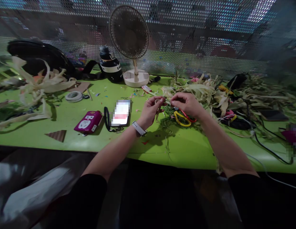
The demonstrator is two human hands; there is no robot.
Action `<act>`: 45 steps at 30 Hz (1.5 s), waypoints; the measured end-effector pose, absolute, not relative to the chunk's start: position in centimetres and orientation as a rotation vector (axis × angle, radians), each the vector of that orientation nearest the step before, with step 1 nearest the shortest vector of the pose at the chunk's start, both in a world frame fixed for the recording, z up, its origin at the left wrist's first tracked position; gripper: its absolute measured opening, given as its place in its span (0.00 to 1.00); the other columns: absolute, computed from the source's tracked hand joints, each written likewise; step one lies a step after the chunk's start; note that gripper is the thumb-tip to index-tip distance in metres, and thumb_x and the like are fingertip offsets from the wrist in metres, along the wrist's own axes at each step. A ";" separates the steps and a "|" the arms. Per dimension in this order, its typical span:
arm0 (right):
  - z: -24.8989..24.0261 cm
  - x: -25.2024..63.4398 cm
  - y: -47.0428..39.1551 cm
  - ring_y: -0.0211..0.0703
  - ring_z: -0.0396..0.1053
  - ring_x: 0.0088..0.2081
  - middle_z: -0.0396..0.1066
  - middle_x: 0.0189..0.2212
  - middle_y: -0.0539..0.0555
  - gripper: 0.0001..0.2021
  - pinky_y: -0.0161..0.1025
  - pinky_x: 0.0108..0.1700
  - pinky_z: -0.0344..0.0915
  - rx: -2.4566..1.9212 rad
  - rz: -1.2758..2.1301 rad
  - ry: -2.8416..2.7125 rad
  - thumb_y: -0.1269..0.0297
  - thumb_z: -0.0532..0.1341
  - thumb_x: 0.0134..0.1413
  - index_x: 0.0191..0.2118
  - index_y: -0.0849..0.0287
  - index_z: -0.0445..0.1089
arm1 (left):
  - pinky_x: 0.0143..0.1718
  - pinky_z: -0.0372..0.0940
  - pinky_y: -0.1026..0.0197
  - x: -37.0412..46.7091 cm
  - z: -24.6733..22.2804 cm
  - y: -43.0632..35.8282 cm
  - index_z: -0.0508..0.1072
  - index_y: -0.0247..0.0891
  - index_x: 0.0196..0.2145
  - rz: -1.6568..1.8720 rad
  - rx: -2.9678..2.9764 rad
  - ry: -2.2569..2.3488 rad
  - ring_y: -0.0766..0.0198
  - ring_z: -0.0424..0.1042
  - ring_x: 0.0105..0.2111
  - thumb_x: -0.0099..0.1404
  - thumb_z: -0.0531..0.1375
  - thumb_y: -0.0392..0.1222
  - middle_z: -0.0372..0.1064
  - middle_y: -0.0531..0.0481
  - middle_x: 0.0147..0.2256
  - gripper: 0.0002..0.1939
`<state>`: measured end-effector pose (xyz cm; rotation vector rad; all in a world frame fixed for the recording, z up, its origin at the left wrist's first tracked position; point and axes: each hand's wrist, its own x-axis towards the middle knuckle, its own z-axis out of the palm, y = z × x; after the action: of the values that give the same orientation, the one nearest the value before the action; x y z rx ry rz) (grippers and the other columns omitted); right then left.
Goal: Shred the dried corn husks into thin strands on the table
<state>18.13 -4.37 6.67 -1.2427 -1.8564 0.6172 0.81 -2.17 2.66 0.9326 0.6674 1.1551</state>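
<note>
My left hand (149, 110), with a pale watch band on its wrist, pinches a thin strip of dried husk (157, 116) that hangs below the fingers. Close beside it on the right, my right hand (189, 104) is closed with thumb and forefinger together at the other side of the same pale material; its exact grip is too small to make out. Under the right hand lie scissors (182, 119) with yellow and red handles. They rest on a bunch of thin green stalks (170, 118). A larger heap of dried husks (197, 90) lies just behind the hands.
On the green table (148, 148) stand a fan (130, 35) and a dark bottle (111, 68). To the left lie a lit phone (121, 113), a magenta case (88, 122), a tape roll (73, 96) and more husks (46, 84). Cables (264, 144) run at right.
</note>
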 end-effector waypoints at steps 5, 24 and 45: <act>7.0 18.0 -4.8 0.40 0.66 0.31 0.73 0.29 0.55 0.08 0.38 0.34 0.60 -1.276 0.185 -1.981 0.63 0.59 0.55 0.32 0.61 0.71 | 0.28 0.64 0.69 0.8 2.7 -2.4 0.75 0.39 0.33 1.136 0.924 0.649 0.70 0.74 0.32 0.56 0.68 0.38 0.74 0.54 0.32 0.06; 6.1 15.5 -6.4 0.43 0.63 0.30 0.72 0.33 0.61 0.12 0.41 0.28 0.47 -1.353 -0.622 -2.585 0.68 0.50 0.62 0.38 0.64 0.70 | 0.24 0.62 0.68 1.2 2.8 -2.8 0.68 0.40 0.29 1.222 0.893 0.685 0.73 0.65 0.26 0.59 0.65 0.40 0.66 0.57 0.28 0.08; 6.1 16.0 -5.9 0.38 0.61 0.28 0.68 0.26 0.52 0.08 0.37 0.33 0.57 -1.162 0.181 -2.210 0.64 0.55 0.59 0.30 0.59 0.65 | 0.21 0.57 0.69 1.0 2.7 -2.7 0.72 0.43 0.41 1.249 0.953 0.759 0.73 0.67 0.23 0.54 0.67 0.36 0.68 0.58 0.24 0.15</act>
<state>15.99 -5.91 6.14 -1.1618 -2.2099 0.1808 1.03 -2.69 2.67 0.9527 0.7595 1.2494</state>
